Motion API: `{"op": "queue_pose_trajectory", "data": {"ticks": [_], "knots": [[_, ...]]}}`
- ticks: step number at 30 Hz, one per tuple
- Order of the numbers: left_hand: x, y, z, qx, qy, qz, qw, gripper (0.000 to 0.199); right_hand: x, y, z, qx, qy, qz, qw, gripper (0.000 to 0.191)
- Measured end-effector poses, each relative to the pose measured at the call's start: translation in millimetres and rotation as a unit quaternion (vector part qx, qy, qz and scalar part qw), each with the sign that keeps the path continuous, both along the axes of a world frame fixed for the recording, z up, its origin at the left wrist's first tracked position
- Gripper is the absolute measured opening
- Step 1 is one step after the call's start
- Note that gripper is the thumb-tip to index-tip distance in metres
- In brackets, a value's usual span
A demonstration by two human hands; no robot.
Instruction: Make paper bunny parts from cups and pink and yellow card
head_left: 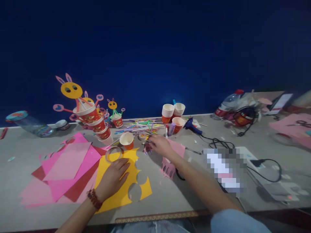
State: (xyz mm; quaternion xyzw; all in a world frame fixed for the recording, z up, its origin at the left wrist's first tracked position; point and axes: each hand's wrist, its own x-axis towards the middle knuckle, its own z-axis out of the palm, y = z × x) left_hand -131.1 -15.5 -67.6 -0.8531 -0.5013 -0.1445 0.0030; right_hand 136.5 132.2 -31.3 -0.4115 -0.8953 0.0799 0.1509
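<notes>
My left hand (pixel 113 178), with a beaded bracelet at the wrist, lies flat on the yellow paper (pixel 114 197), which has round holes cut along its right side. A tape ring (pixel 113 154) rests on that paper just beyond my fingers. My right hand (pixel 159 146) is over the middle of the table with its fingers curled down. Small dark and coloured bits (pixel 147 149) lie at its fingertips; what it pinches, if anything, is too small to name. Close by are a small tape roll (pixel 142 137), an upright paper cup (pixel 126 140) and a pink paper piece (pixel 177 147).
Pink and red paper sheets (pixel 69 160) overlap on the left. Behind them stand stacked red cups (pixel 88 116) with yellow bunny figures. Coloured pipe cleaners (pixel 136 126) lie at the back. Rightward are a blue glue gun (pixel 193 126), its cord, a bottle (pixel 227 105) and a power strip (pixel 257 168).
</notes>
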Motion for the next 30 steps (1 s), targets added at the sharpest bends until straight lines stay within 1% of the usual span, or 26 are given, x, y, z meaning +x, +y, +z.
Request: {"op": "queue_pose_trajectory", "data": {"ticks": [2,4,6,8,11,14,16,18,20,21,24,26,28,30], "knots": [[1.4,-3.1,-3.5,-0.001,0.008,0.002,1.000,0.034,-23.3,17.1,-5.9,0.001,-0.012,-0.003,1.000,0.015],[4.3,-4.8,-6.0,-0.007,0.017,0.004,1.000,0.036,-40.2,27.1,-12.9,0.004,-0.020,-0.008,1.000,0.015],[8.9,-5.2,-8.0,-0.014,0.025,0.013,1.000,0.036,-49.8,32.3,-17.7,0.005,-0.027,-0.006,1.000,0.016],[14.4,-4.4,-9.7,-0.018,0.033,0.016,0.999,0.036,-53.3,35.0,-18.2,0.002,-0.031,0.004,1.000,0.015],[23.0,-2.5,-11.7,-0.023,0.036,0.015,0.999,0.037,-50.5,36.4,-9.3,-0.009,-0.028,0.029,0.999,0.013],[31.6,-0.5,-12.9,-0.027,0.023,0.014,0.999,0.036,-37.9,30.5,8.0,-0.026,-0.013,0.056,0.998,0.014],[36.9,0.7,-13.3,-0.031,0.012,0.012,0.999,0.036,-24.2,19.8,20.0,-0.039,0.002,0.076,0.996,0.014],[41.4,2.0,-13.6,-0.035,0.001,0.012,0.999,0.036,-8.4,3.3,28.7,-0.053,0.014,0.101,0.993,0.010],[44.3,3.3,-14.2,-0.040,-0.011,0.013,0.999,0.037,6.3,-17.4,32.2,-0.068,0.028,0.126,0.989,0.007],[44.9,3.9,-14.6,-0.043,-0.020,0.013,0.999,0.038,12.2,-28.7,31.9,-0.085,0.054,0.141,0.985,0.008],[42.1,4.6,-15.0,-0.051,-0.073,0.003,0.996,0.042,20.3,-62.5,24.4,-0.126,0.106,0.171,0.971,0.018],[36.7,4.0,-13.5,-0.059,-0.138,0.002,0.989,0.043,16.8,-81.9,15.4,-0.143,0.101,0.175,0.969,0.020],[30.3,2.8,-9.5,-0.076,-0.206,0.007,0.976,0.042,7.6,-95.7,4.6,-0.133,0.090,0.181,0.970,0.020],[25.6,1.0,-3.8,-0.101,-0.246,0.004,0.964,0.039,-3.3,-102.8,-6.4,-0.113,0.079,0.193,0.972,0.017]]}}
